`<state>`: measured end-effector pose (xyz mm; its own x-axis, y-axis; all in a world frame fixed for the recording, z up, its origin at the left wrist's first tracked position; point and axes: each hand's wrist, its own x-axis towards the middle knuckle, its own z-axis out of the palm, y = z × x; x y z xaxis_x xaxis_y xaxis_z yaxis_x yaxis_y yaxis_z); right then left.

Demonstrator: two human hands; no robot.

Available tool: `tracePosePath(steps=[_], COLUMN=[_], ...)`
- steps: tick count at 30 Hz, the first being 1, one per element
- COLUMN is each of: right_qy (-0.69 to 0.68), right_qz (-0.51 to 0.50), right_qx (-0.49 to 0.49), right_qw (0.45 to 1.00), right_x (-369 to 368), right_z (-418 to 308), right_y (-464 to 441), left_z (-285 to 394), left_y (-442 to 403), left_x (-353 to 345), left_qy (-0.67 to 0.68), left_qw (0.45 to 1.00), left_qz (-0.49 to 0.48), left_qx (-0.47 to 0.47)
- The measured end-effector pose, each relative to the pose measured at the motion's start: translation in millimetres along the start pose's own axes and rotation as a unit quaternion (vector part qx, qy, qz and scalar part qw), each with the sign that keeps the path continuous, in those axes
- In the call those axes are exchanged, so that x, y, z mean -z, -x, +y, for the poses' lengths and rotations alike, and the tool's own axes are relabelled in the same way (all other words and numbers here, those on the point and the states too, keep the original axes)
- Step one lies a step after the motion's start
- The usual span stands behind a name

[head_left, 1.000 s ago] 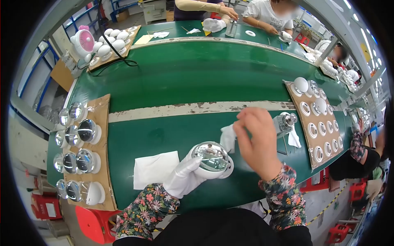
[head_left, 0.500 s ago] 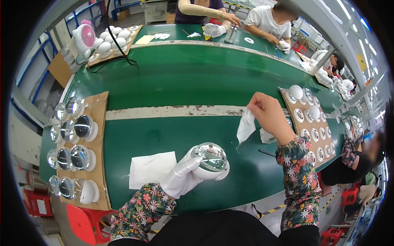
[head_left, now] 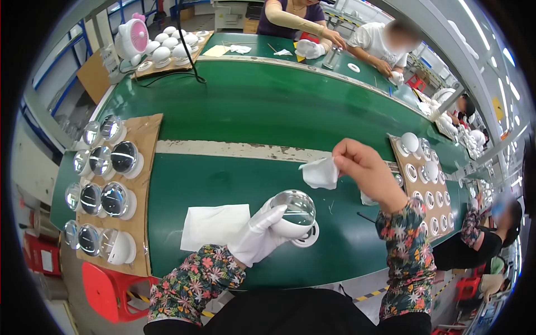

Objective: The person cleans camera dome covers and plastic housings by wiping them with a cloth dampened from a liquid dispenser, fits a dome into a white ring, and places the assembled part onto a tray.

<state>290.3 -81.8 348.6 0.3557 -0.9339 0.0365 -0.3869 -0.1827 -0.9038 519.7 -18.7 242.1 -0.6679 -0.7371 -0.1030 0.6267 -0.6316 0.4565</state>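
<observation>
My left hand (head_left: 258, 234), in a white glove, grips a white round housing with a shiny clear dome (head_left: 298, 209), tilted over the table. Partly behind it a white ring-shaped base (head_left: 309, 239) shows; whether it is joined to the housing I cannot tell. Bare fingers of my right hand (head_left: 362, 166) pinch the corner of a small white cloth (head_left: 320, 173), which hangs just above and right of the dome, apart from it. Flat on the table left of my gloved hand lies a folded white cloth (head_left: 209, 226).
At left, a cardboard sheet (head_left: 146, 195) bears several domed units; another board (head_left: 416, 192) at right carries white rings and domes. A dark thin stick (head_left: 365, 217) lies near my right wrist. A pink fan (head_left: 133, 40) stands at the back left. Co-workers sit across the table.
The cloth in my right hand has swung left, nearer the dome. My left hand has tilted the domed unit, and the ring-shaped base now shows beneath. The whole view has shifted slightly.
</observation>
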Motion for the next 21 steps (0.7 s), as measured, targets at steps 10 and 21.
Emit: tracePosePath(steps=[10, 21], right_qy=[0.241, 0.269], right_qz=[0.048, 0.170], right_qx=[0.301, 0.286], right_qw=[0.921, 0.904], right_x=[-71, -96], right_z=[-14, 16], right_y=[35, 57], left_z=[1, -2], left_y=[0, -2], left_x=[9, 10], left_qy=[0.026, 0.019], left_qw=[0.997, 0.997], left_qz=[-0.054, -0.030], left_qx=[-0.046, -0.074])
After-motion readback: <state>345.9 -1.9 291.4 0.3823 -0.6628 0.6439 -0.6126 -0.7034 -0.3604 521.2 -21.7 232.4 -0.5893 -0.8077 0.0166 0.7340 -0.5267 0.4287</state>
